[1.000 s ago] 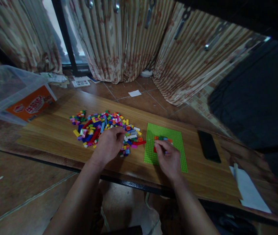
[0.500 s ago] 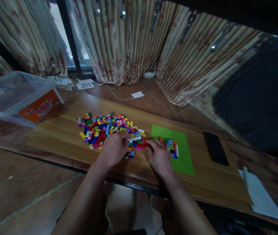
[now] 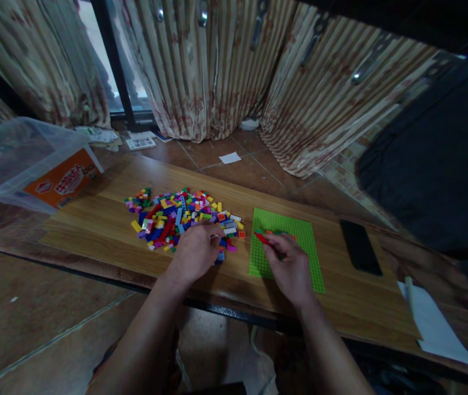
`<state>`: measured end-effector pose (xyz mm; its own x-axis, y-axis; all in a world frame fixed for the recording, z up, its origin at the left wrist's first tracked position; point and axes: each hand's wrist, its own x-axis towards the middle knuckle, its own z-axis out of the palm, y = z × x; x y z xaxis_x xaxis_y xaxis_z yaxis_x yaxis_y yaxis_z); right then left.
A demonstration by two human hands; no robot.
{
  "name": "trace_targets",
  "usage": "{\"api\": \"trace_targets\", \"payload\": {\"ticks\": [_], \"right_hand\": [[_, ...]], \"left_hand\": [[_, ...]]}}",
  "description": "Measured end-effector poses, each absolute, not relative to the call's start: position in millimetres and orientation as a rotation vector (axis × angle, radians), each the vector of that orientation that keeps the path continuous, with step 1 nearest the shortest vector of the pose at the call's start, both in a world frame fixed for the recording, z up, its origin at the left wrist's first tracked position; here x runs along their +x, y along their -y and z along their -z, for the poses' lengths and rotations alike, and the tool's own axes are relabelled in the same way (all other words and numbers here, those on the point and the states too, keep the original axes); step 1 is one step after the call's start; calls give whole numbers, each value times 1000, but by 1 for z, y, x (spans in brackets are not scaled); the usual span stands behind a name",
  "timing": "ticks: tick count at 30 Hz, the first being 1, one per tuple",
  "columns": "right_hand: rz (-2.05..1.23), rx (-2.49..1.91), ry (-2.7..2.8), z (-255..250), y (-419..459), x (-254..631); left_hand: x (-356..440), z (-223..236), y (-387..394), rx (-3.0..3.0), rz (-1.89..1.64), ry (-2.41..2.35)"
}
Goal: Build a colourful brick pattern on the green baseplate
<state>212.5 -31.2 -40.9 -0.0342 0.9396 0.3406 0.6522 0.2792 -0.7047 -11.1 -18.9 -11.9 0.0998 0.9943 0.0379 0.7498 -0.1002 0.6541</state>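
My right hand (image 3: 290, 266) is over the green baseplate (image 3: 314, 269), its thumb and fingers pinched on a long red brick (image 3: 261, 237) that points to the left. The bricks fixed on the baseplate are mostly covered by this hand; a bit of orange and green shows past the fingers. My left hand (image 3: 196, 249) rests at the near right side of a heap of mixed toy bricks (image 3: 168, 219). Its fingers are drawn together, and what they hold, if anything, is hidden.
The wooden board (image 3: 114, 236) carries the bricks, the baseplate and a black phone (image 3: 360, 248) at the right. A clear plastic box (image 3: 23, 164) with an orange label stands at the left end. White paper (image 3: 439, 323) lies at the right end.
My right hand has moved right, from the edge of the heap to above the baseplate, carrying the red brick. My left hand has stayed by the heap.
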Motion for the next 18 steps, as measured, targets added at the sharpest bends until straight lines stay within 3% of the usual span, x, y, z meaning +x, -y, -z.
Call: {"api": "trace_targets", "payload": {"ticks": [7,12,18], "right_hand": [[-375,-1354,1615,34,38,211],[-148,-1249,1728,32,48,193],[-188,-1220,1838,32,53,189]], "left_hand": [[4,6,22,1775,-803,-1585],[33,10,31,1497,-943,-1144],[46,22,32,1178,-1012,-1008]]}}
